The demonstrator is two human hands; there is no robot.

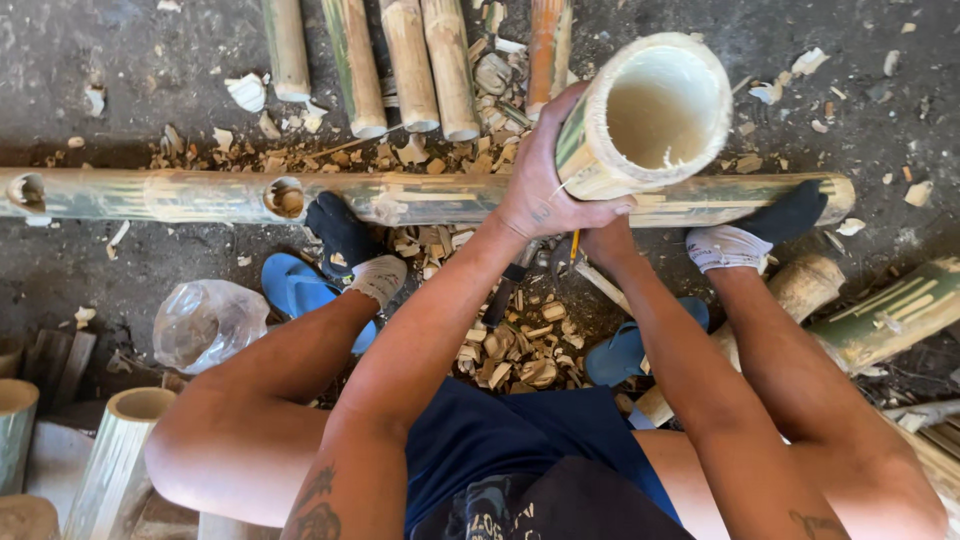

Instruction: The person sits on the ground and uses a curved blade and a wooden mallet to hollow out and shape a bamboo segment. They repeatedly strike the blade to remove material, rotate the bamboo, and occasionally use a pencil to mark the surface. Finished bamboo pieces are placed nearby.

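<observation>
A short, thick bamboo tube stands tilted toward me, its hollow open end facing up. My left hand is wrapped around its left side and grips it. My right hand sits just under the tube's lower edge, mostly hidden by it, so I cannot make out its fingers. A thin yellow stick and a dark tool handle show beside that hand. The tube hangs over a long bamboo pole that lies across the floor, with both my socked feet resting on it.
Several cut bamboo lengths lie side by side at the top. Wood chips cover the ground between my legs. Blue sandals, a crumpled plastic bag and upright bamboo sections lie around me, with more bamboo at right.
</observation>
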